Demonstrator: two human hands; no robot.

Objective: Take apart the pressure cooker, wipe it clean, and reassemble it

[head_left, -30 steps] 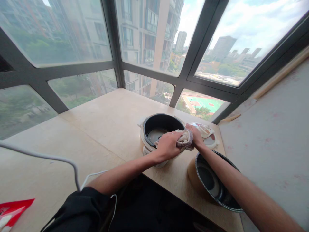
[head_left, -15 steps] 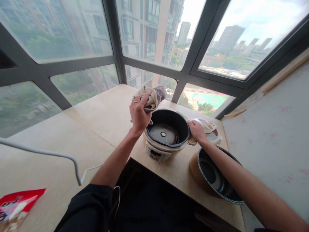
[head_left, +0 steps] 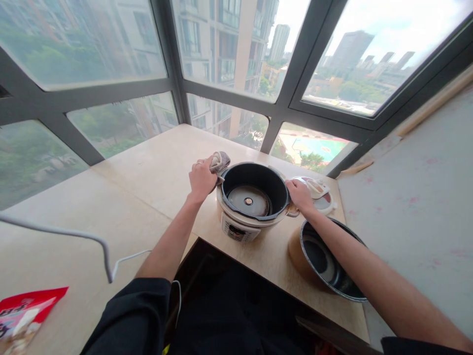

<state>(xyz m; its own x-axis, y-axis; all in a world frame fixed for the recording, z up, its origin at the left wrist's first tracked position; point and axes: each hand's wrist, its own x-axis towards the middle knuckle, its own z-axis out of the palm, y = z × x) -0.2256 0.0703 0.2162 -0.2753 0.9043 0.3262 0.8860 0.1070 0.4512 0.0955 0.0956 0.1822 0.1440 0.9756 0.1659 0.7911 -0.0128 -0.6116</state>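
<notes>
A white electric pressure cooker (head_left: 240, 228) stands lidless on the pale counter, its black inside and round heating plate (head_left: 248, 201) showing. My left hand (head_left: 202, 180) is closed around a crumpled grey and cream cloth (head_left: 220, 161) at the cooker's left rim. On the opposite side, my right hand (head_left: 299, 195) grips the cooker's right edge by its side handle; the fingertips are partly hidden. The removed inner pot (head_left: 295, 254), gold outside and dark inside, sits to the right, beneath my right forearm. Behind my right hand lies the cooker's lid (head_left: 324, 201).
A red snack bag (head_left: 33, 315) lies at the lower left of the counter (head_left: 148, 167). A white cable (head_left: 74, 231) crosses the left side. Framed windows (head_left: 229, 106) rise behind the counter, and a papered wall (head_left: 414, 212) bounds the right.
My left hand has come down and left with the cloth, from above the cooker to its left rim. My right hand keeps its hold on the cooker's right side.
</notes>
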